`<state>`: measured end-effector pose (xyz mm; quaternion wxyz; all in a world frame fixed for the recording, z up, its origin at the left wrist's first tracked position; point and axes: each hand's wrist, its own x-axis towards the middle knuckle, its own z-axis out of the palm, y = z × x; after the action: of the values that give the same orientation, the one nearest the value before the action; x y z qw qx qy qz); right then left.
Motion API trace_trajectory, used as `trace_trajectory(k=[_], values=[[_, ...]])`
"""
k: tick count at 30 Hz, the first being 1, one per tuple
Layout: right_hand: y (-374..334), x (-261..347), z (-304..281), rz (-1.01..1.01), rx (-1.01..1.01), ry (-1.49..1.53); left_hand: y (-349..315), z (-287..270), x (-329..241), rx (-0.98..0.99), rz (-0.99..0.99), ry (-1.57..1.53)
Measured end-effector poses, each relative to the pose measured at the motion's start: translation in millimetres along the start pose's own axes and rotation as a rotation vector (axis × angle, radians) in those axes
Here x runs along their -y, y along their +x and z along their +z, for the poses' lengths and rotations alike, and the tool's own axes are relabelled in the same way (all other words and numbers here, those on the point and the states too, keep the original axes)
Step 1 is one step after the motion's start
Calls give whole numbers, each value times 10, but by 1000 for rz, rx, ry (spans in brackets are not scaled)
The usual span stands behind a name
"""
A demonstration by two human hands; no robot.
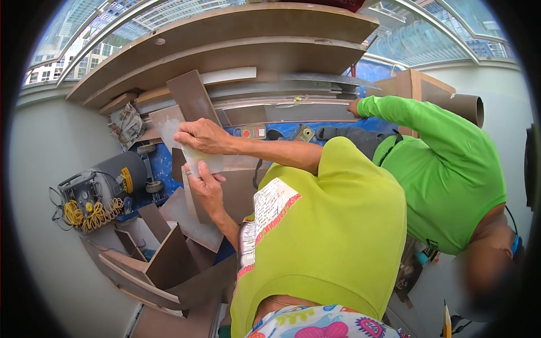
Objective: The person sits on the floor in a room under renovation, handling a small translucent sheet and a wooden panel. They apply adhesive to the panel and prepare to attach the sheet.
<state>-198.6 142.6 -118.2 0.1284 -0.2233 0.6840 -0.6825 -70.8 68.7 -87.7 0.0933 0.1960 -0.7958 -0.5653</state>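
My right hand [202, 136] comes in from the right and grips the top of a small pale grey sheet [205, 161]. Just below it, my left hand [206, 187] pinches the sheet's lower edge with thumb and fingers. The sheet is held upright in front of a brown board strip [190, 97] that leans up to the left. My yellow-green shirt [332, 236] fills the lower middle of the view.
A co-worker in a bright green long sleeve [451, 169] stands at the right, one hand [354, 107] on the blue bench [369, 72]. Long brown boards [236, 39] lie across the top. A compressor [104, 188] with coiled yellow hose sits left, above several brown offcuts [169, 265].
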Motion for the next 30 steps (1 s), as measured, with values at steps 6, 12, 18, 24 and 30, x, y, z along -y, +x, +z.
trace_trajectory(k=[6, 12, 18, 24, 30], values=[[24, -21, -4, 80, -4, 49, -21, 44, -29, 67, 37, 33], [92, -71, -199, 221, 199, 267, -16, 1, 73, 82, -29, -196], [-7, 259, -295, 210, 433, 252, -100, -227, 42, 100, -23, -312], [-132, 202, 178, 334, 435, 243, -456, -399, 154, -91, -57, -189], [-394, 281, 559, 226, 501, 208, -866, -527, 343, -373, 132, 44]])
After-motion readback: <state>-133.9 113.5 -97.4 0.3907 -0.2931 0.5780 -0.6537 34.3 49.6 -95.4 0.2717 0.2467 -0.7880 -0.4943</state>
